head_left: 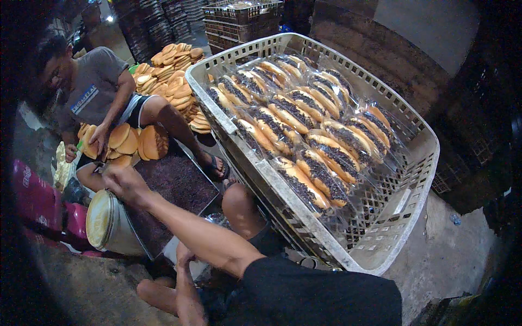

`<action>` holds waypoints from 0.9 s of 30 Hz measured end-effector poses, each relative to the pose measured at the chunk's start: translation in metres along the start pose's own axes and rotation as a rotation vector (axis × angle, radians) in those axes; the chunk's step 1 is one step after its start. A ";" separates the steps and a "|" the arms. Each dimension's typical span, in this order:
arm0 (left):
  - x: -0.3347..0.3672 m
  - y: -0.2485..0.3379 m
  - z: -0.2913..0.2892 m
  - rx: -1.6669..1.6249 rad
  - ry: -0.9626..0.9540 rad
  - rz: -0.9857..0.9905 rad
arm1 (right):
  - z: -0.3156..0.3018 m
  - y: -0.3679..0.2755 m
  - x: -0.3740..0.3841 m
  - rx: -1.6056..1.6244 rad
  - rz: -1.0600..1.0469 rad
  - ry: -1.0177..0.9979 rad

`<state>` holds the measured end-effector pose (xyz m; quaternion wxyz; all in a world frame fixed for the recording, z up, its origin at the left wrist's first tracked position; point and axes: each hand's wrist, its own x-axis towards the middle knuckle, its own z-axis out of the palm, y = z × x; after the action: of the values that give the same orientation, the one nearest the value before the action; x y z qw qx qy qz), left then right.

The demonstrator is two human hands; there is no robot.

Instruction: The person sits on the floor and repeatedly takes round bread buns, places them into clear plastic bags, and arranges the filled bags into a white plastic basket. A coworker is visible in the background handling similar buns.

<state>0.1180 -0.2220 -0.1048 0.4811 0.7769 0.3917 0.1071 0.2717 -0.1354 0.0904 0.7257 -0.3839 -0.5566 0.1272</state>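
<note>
The crate (418, 163), packed with bagged sprinkle-topped buns (304, 136), sits tilted on a stack, and a knock from the knee beside it could slide them out. Left of the crate, over the sprinkle tray (179, 182), the left hand (122, 179) looks curled; whether it holds anything I cannot tell. The right hand (184, 254), below the tray, is mostly hidden.

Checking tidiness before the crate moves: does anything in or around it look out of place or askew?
Mostly orderly. The wrapped filled buns lie in neat rows, but fill only the far part of the white crate; its near end is bare. The crate sits tilted. Unwrapped buns are heaped loosely beyond it. Nothing looks spilled.
</note>
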 end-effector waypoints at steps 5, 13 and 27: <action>-0.017 -0.016 0.002 -0.133 0.107 -0.210 | -0.048 0.030 -0.131 -0.451 0.442 -0.261; -0.022 -0.007 -0.034 -0.304 0.534 -0.249 | -0.021 0.033 -0.162 -0.182 0.611 -0.540; 0.031 0.007 -0.124 -0.938 0.907 -0.122 | -0.039 0.019 -0.129 -0.151 0.611 -0.164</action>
<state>0.0756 -0.1193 -0.0417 0.5612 0.3386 0.5108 0.5563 0.2671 -0.2177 -0.0179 0.5761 -0.5743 -0.4802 0.3283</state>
